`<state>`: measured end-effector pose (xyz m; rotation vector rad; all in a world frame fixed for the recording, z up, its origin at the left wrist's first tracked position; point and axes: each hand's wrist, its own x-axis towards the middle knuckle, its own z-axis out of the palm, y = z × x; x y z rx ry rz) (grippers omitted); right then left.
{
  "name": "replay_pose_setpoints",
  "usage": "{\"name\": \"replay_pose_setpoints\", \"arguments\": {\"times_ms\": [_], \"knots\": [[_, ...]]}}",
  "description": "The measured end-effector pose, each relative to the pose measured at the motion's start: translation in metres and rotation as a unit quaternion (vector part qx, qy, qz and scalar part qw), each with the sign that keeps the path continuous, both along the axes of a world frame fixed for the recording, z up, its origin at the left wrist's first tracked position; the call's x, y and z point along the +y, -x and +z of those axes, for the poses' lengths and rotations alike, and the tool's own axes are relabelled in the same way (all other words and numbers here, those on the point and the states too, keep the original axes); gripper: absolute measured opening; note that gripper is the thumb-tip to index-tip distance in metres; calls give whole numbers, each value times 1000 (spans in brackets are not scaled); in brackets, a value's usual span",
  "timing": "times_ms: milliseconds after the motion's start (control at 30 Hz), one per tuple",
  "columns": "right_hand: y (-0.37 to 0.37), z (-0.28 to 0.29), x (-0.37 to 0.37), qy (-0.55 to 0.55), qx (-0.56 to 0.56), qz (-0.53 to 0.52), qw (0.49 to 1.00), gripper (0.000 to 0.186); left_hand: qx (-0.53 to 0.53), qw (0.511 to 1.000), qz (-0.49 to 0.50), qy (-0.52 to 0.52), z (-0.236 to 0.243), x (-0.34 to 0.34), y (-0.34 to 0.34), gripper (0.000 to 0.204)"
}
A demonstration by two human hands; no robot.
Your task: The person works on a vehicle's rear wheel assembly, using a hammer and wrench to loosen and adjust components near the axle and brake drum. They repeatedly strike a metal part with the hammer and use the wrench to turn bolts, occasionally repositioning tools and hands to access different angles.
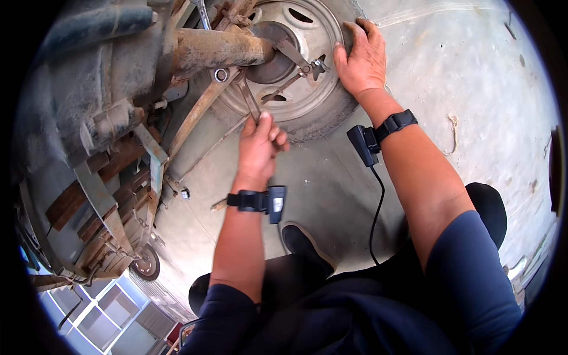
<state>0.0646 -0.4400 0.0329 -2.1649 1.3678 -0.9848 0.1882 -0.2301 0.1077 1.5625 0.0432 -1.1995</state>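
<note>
My left hand [258,148] is closed round the lower end of a flat steel wrench [248,97]. The tool points up toward the rusty axle tube [222,48]; what its far end meets is unclear. My right hand [362,62] lies with fingers apart on the right edge of a wheel [316,94], touching the tyre beside its pale metal rim. Between the hands a threaded rod [287,84] slants across the rim to a bracket. Left of the flat wrench shows a shiny ring end [220,75]. A chrome tool shaft [203,15] stands above the axle tube.
A large, dirty vehicle underside [112,71] fills the left, with leaf springs and metal bars [97,189]. A small wheel [146,262] stands farther off at lower left. On the concrete floor [473,71] lies a piece of cord [452,133]. My shoe [305,245] is below the hands.
</note>
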Motion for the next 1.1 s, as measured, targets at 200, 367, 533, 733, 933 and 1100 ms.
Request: {"name": "replay_pose_setpoints", "arguments": {"times_ms": [200, 367, 533, 733, 933, 1100], "knots": [[-1, 0, -2, -2, -3, -5, 1000, 48, -118, 950, -268, -111, 20, 42, -109, 22], [-4, 2, -1, -12, -2, -13, 1000, 48, -146, 953, -242, -112, 17, 40, -106, 24], [-3, 2, -2, -16, -3, -14, 1000, 49, -152, 949, -243, -132, 17, 37, -104, 29], [-4, 3, -1, -14, -8, -7, 1000, 49, -128, 952, -245, -128, 11, 40, -113, 33], [-4, 3, 0, -17, -1, -8, 1000, 50, -109, 964, -204, -132, -12, 54, -80, 33], [-3, -1, -1, -12, -2, -9, 1000, 52, -115, 983, -92, -109, -20, 40, -31, 33]]}}
